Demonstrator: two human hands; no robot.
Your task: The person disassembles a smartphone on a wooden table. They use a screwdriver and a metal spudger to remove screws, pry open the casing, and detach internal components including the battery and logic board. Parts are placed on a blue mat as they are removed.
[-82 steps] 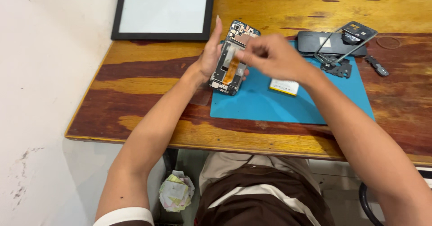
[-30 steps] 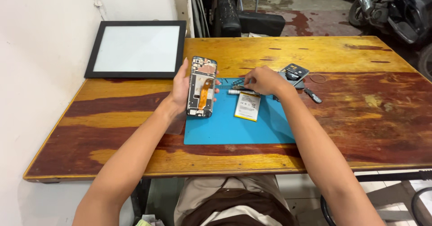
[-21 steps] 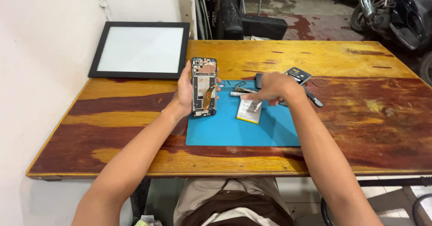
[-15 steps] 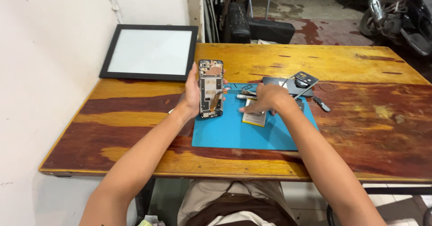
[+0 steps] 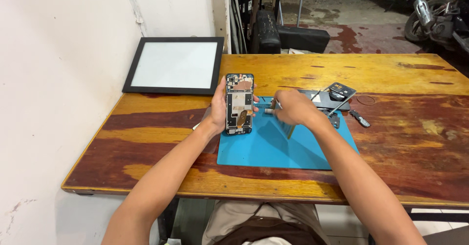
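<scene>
An opened black smartphone with its bare circuit boards showing [image 5: 239,104] is held upright near the frame's centre, the grip of the left hand [image 5: 219,109] closed around its edge. The right hand [image 5: 292,109] is lowered over the blue rubber work mat [image 5: 273,150], fingers curled around a thin flat yellowish part [image 5: 291,130] that is lifted at a slant. The step in hand seems to be a picking-up of parts; careful fine handling is called for next. The worn, varnished wooden bench [image 5: 410,142] also carries a black-framed white panel [image 5: 175,64] at upper left. A concrete floor lies beyond.
</scene>
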